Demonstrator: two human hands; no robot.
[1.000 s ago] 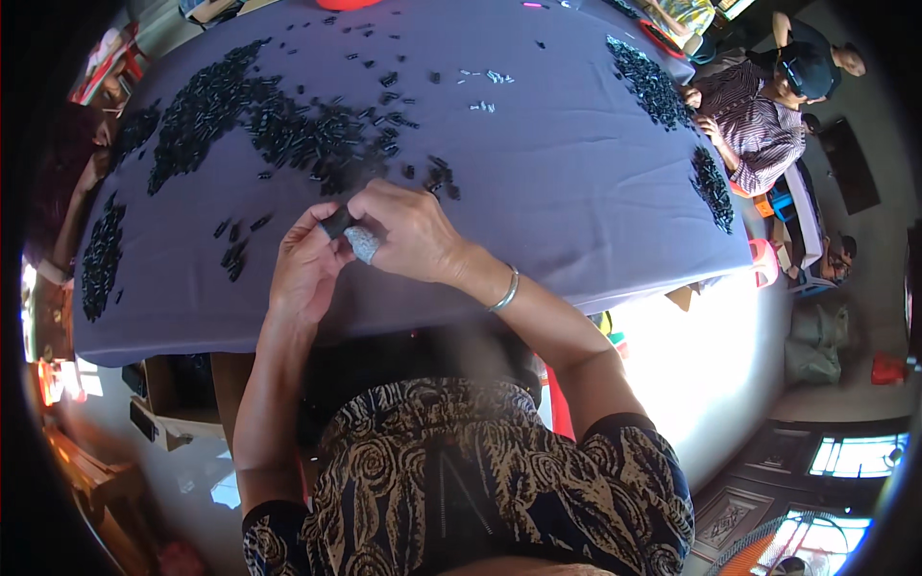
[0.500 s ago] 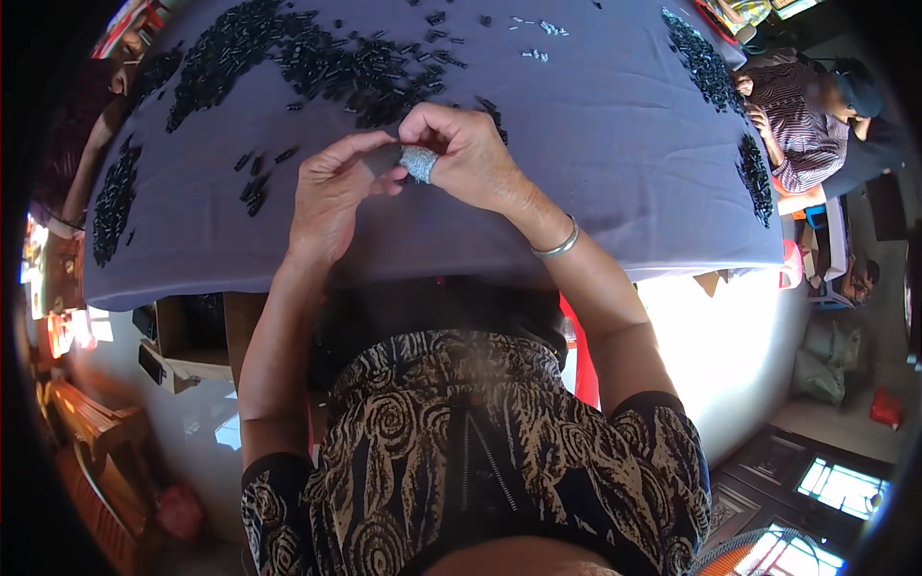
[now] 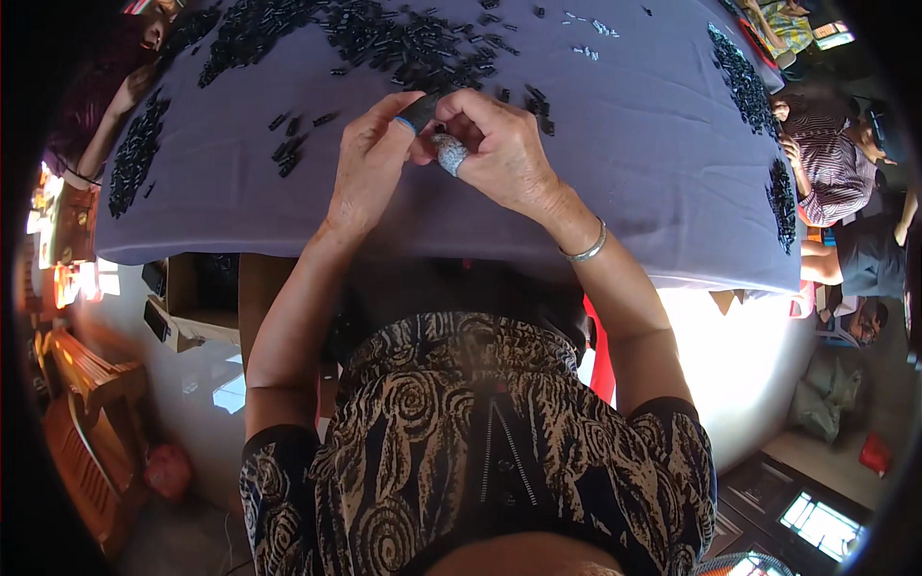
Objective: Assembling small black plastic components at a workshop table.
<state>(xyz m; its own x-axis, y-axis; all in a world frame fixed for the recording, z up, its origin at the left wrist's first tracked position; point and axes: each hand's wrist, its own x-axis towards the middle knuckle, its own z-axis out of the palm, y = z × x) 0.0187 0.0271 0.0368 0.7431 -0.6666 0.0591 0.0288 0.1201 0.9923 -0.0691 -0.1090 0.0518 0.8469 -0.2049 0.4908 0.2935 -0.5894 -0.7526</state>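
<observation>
Where cloth drapes smooth, both hands around a small black piece.

small black part, pinched between both hands' fingertips

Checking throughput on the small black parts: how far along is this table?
Done: cannot tell; no finished batch is separable from the rest. In hand: the left hand and right hand meet over the purple cloth, pinching one small black part; a grey wrap covers a right finger. Left: a big pile of black parts lies ahead, with smaller piles at the edges.
</observation>
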